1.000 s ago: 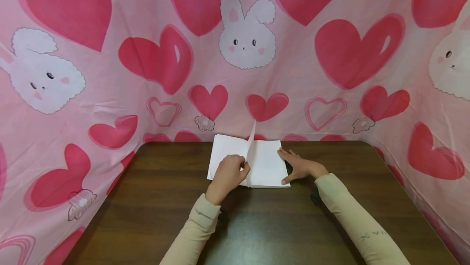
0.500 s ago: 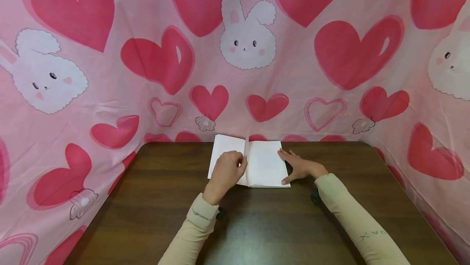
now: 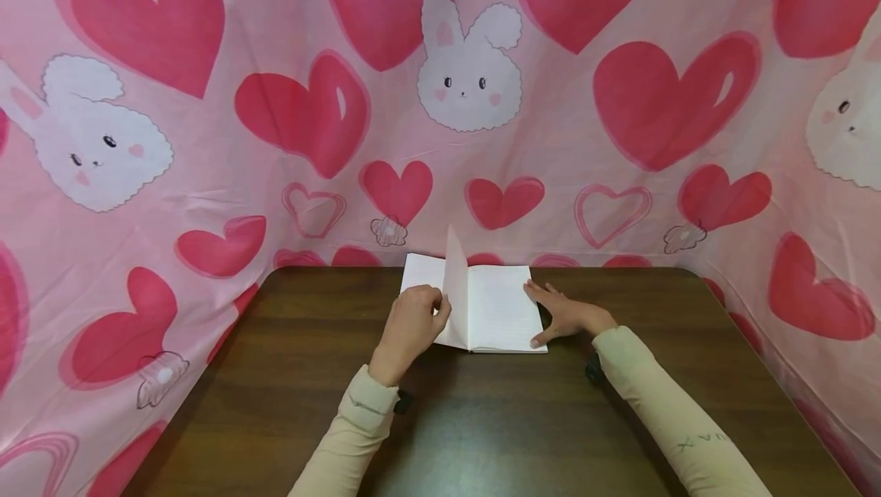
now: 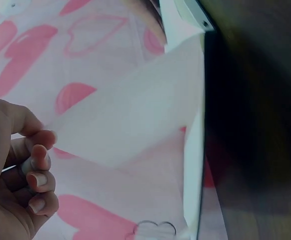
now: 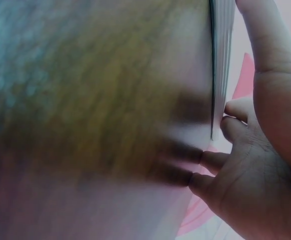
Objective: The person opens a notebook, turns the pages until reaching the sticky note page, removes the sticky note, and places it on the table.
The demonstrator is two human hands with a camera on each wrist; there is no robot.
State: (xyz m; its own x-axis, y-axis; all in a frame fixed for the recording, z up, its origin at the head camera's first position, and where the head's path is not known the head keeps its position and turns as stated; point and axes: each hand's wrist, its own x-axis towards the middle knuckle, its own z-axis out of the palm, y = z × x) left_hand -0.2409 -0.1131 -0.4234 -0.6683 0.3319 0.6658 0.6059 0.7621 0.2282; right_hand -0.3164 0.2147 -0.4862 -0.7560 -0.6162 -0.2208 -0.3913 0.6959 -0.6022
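An open notebook (image 3: 505, 307) with white pages lies near the table's far edge. My left hand (image 3: 406, 326) pinches one raised page (image 3: 454, 283), which stands up over the left side and leans left. Thumb and forefinger hold that page's corner in the left wrist view, where the page (image 4: 125, 110) stretches from the binding to my hand (image 4: 13, 175). My right hand (image 3: 570, 316) rests at the notebook's right edge with fingers spread. In the right wrist view, thumb and two fingers of this hand (image 5: 255, 165) touch the notebook's edge; the other fingertips meet the tabletop.
A dark brown wooden table (image 3: 516, 428) stretches toward me and to both sides. Pink cloth (image 3: 385, 122) with hearts and rabbits hangs behind the table and along its sides. Dark wrist devices show below both cuffs.
My left hand has drawn the raised page leftward, from near the spine to over the left side. The right hand has stayed at the notebook's right edge.
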